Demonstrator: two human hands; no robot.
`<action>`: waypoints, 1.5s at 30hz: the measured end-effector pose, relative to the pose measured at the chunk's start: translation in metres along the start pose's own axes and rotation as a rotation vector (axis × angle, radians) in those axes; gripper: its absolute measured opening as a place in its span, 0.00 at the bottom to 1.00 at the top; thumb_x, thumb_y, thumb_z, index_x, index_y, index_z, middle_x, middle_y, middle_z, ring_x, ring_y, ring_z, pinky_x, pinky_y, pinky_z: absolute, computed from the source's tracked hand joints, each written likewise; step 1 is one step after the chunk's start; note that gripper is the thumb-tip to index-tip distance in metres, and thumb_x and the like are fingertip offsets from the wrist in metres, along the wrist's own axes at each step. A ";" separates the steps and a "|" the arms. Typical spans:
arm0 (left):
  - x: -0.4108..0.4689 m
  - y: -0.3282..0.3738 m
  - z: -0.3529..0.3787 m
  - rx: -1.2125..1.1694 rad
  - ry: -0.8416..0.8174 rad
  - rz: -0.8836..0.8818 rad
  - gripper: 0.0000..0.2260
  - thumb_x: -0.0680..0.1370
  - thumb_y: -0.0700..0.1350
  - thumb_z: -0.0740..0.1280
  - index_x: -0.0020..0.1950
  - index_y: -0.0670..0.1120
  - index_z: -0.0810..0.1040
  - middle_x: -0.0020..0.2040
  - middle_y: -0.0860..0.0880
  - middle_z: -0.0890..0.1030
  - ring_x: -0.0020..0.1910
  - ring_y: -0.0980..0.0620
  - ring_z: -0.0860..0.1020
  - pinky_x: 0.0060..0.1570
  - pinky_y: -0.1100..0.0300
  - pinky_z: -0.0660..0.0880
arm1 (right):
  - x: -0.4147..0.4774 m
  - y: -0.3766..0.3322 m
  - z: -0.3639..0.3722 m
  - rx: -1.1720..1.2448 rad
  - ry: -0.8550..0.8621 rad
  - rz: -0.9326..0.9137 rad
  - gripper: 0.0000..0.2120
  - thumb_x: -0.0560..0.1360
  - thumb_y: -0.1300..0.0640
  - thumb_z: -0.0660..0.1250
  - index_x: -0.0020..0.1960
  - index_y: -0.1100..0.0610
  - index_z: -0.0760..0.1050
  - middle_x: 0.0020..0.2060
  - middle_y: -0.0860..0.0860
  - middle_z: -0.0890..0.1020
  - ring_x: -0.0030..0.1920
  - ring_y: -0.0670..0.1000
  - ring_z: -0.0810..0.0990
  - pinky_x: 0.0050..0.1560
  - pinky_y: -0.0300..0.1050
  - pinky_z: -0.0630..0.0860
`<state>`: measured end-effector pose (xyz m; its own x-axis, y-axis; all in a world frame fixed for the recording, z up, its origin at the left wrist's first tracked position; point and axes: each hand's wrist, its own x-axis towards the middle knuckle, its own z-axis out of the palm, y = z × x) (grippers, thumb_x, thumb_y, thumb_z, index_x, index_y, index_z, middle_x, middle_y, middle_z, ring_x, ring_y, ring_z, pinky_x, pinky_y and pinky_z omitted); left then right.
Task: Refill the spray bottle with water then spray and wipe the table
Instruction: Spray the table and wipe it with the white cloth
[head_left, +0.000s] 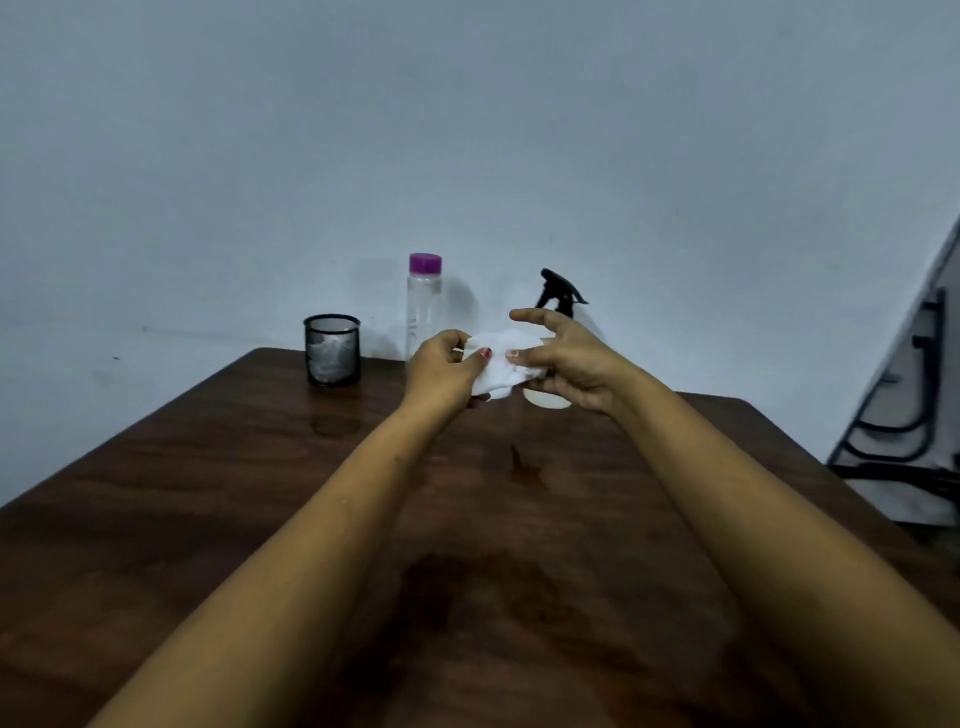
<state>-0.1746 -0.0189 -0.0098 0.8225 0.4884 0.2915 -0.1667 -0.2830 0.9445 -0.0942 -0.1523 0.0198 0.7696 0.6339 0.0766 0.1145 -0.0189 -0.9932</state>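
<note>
Here I hold the tissue (498, 366) above the far table (208, 467), pinched by left hand (447, 369) and right hand (566, 364). Sprayer (558, 296) stands just behind. I advise folding it flat before wiping.

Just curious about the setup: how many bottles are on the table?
2. A clear bottle with a purple cap stands at the back, and a spray bottle is right of it, mostly hidden behind the right hand.
</note>
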 end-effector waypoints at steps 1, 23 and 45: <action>-0.004 0.000 0.010 0.014 -0.036 -0.015 0.02 0.77 0.41 0.65 0.46 0.43 0.73 0.41 0.43 0.80 0.32 0.47 0.79 0.31 0.58 0.77 | -0.007 0.000 -0.013 -0.060 0.051 -0.003 0.24 0.74 0.71 0.64 0.65 0.52 0.70 0.55 0.60 0.78 0.51 0.55 0.81 0.50 0.49 0.82; -0.086 -0.058 0.015 1.071 -0.582 0.033 0.22 0.80 0.52 0.55 0.74 0.53 0.58 0.75 0.51 0.60 0.75 0.49 0.56 0.73 0.40 0.48 | -0.136 0.117 -0.012 -1.326 -0.392 -0.015 0.27 0.80 0.40 0.45 0.77 0.43 0.42 0.78 0.46 0.43 0.77 0.48 0.39 0.77 0.49 0.40; -0.084 -0.070 -0.004 1.156 -0.230 0.276 0.19 0.81 0.53 0.50 0.72 0.55 0.62 0.75 0.54 0.61 0.75 0.53 0.55 0.72 0.41 0.45 | -0.062 0.114 0.023 -1.364 -0.466 -0.047 0.27 0.82 0.44 0.44 0.78 0.49 0.45 0.78 0.49 0.44 0.77 0.53 0.41 0.77 0.52 0.41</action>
<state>-0.2341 -0.0370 -0.0993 0.9330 0.1698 0.3172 0.1355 -0.9825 0.1275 -0.1432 -0.1759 -0.0998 0.5075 0.8397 -0.1933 0.8385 -0.5330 -0.1136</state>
